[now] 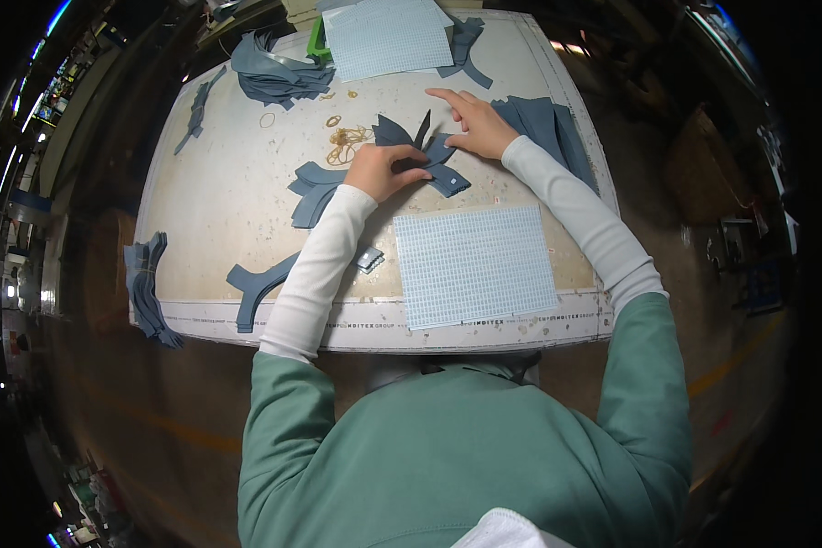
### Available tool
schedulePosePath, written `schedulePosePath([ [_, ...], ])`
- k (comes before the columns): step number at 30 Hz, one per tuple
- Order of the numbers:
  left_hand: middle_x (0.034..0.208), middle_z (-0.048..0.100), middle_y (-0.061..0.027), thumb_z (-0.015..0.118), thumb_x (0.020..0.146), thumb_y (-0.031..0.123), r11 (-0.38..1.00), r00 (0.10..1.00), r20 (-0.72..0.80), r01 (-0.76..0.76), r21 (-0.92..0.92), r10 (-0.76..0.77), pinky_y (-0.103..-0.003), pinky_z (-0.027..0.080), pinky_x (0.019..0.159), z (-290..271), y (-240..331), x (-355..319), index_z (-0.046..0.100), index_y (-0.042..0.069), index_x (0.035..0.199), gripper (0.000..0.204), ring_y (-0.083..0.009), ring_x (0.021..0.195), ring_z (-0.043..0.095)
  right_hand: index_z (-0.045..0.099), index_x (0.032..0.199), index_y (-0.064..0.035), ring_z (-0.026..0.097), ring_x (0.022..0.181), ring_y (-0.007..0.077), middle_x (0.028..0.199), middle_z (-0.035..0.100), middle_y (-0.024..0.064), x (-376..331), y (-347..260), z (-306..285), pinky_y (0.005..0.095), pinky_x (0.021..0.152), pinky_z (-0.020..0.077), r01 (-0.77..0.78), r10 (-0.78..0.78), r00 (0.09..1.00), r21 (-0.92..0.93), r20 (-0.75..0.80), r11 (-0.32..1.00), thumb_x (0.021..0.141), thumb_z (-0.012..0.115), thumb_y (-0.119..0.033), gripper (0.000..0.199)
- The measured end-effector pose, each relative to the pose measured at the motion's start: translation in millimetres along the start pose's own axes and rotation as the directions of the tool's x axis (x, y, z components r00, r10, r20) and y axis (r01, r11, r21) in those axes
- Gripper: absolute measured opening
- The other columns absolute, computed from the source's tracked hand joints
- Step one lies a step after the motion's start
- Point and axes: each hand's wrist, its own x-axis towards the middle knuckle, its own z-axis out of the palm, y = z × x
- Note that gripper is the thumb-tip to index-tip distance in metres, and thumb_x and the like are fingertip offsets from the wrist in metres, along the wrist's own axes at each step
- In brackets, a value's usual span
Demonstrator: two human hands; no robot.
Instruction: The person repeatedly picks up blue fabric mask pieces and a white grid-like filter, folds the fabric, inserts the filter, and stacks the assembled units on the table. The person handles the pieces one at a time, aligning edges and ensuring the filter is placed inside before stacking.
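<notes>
The left hand presses its fingers closed on a small stack of grey-blue cut fabric pieces at the middle of the worktop. The right hand, fingers spread and forefinger pointing left, flattens the stack's right end. The pieces appear to be in the middle of being squared up; a firm pinch seems needed before lifting. Loose rubber bands lie just left. A pale blue gridded sheet lies near, another far. More grey stacks sit far left.
</notes>
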Motion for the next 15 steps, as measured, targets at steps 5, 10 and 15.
schedulePosePath([
  [5, 0.084, 0.070, -0.0080, 0.076, 0.074, 0.026, 0.999, 0.999, 0.017, 0.037, -0.012, -0.036, -0.029, 0.053, 0.070, -2, 1, 0, 0.071, 0.010, 0.094, 0.025, -0.0229, 0.074, 0.068, 0.037, 0.140, -0.0263, 0.048, 0.071, 0.0147, 0.090, 0.047, 0.0046, 4, 4, -3, 0.0264, 0.069, 0.0490, 0.100, -0.094, 0.989, 0.050, -0.114, 0.994, 0.065, 0.076, -0.003, 0.087],
  [10, 0.081, 0.070, -0.0073, 0.075, 0.076, 0.025, 1.000, 1.000, 0.006, -0.009, -0.010, 0.009, -0.026, 0.051, 0.065, -2, 0, -1, 0.071, 0.010, 0.096, 0.025, -0.0172, 0.066, 0.065, 0.036, 0.140, -0.0262, 0.053, 0.078, 0.0155, 0.099, 0.048, 0.0057, 1, 6, 1, 0.0263, 0.072, 0.0510, 0.020, -0.017, 0.997, 0.035, -0.069, 0.999, 0.068, 0.072, 0.001, 0.086],
  [15, 0.072, 0.066, -0.0092, 0.069, 0.078, 0.022, 0.987, 0.993, -0.038, 0.106, -0.125, -0.111, -0.029, 0.050, 0.063, 2, -4, -2, 0.068, 0.008, 0.090, 0.018, -0.0205, 0.063, 0.064, 0.029, 0.143, -0.0278, 0.056, 0.097, 0.0193, 0.115, 0.046, 0.0097, 4, 7, -12, 0.0265, 0.079, 0.0523, 0.016, -0.004, 0.997, 0.157, -0.077, 0.987, 0.073, 0.060, 0.009, 0.086],
])
